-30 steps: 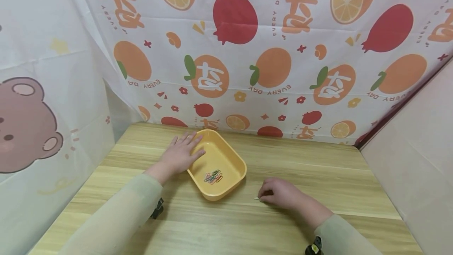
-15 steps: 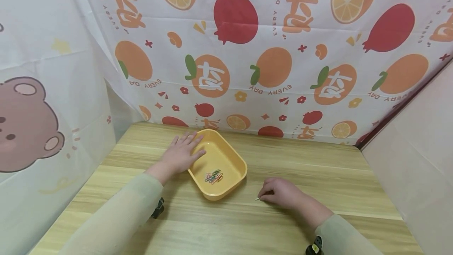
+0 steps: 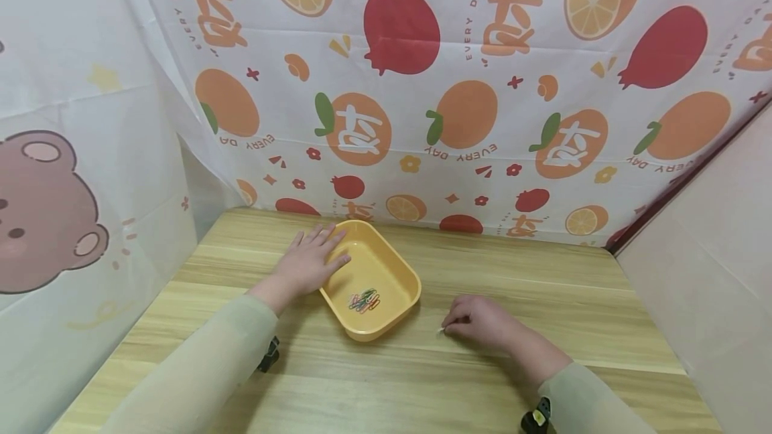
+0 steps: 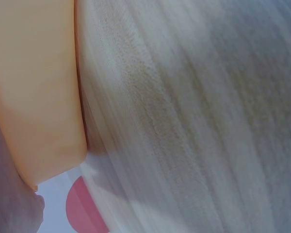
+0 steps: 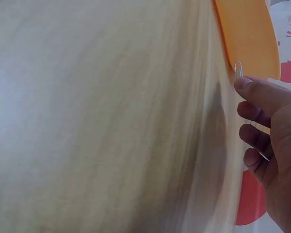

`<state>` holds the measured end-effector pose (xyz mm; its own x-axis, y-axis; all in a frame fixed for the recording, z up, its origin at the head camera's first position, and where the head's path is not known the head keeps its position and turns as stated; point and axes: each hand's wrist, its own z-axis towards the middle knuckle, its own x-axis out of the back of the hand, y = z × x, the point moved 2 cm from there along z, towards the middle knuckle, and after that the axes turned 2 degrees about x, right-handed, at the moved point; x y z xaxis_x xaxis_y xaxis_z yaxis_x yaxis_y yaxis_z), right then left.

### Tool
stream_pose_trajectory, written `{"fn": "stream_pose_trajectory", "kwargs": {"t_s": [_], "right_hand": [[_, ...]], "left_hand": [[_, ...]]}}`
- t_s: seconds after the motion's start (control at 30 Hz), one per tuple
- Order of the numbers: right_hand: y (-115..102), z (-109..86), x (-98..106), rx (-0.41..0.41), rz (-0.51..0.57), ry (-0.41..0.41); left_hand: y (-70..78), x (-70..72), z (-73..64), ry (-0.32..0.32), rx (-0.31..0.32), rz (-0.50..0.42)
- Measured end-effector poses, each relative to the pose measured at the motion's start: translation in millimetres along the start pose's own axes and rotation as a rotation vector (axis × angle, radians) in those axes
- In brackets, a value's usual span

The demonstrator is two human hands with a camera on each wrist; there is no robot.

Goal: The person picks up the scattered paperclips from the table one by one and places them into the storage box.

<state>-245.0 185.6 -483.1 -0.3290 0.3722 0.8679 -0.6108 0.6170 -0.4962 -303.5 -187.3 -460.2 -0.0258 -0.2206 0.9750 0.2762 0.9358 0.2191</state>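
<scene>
A yellow-orange plastic tray (image 3: pixel 395 263) stands on the wooden table, with several coloured paper clips (image 3: pixel 364 301) in a small pile at its near end. My left hand (image 3: pixel 304 263) lies with straight, spread fingers over the tray's left rim. To the right of the tray, my right hand (image 3: pixel 482 321) pinches a pale paper clip (image 5: pixel 238 69) between thumb and forefinger. The right wrist view shows the clip's looped end sticking out past the thumb tip, with the other fingers curled. In the left wrist view, the tray's outer wall (image 4: pixel 39 92) stands beside part of the left hand.
The wooden table (image 3: pixel 543 286) extends around the tray. A white cloth with printed fruit (image 3: pixel 464 112) hangs along the back edge. A bear-printed cloth (image 3: pixel 48 213) covers the left side, and a pale panel (image 3: pixel 712 253) closes off the right.
My right hand has risen slightly, and the pinched paper clip has moved up with it. My left hand and the tray have stayed where they were.
</scene>
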Motion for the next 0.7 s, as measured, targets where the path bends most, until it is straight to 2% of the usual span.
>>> {"fn": "stream_pose_trajectory", "kwargs": {"t_s": [0.23,0.7], "right_hand": [[-2,5.0,9,0.015,0.008,0.023],[-16,18.0,30,0.009,-0.048,0.034]], "left_hand": [[0.7,1.4,-0.9,0.007,0.002,-0.008],[-0.1,-0.2,-0.5,-0.006,0.001,-0.015]]}}
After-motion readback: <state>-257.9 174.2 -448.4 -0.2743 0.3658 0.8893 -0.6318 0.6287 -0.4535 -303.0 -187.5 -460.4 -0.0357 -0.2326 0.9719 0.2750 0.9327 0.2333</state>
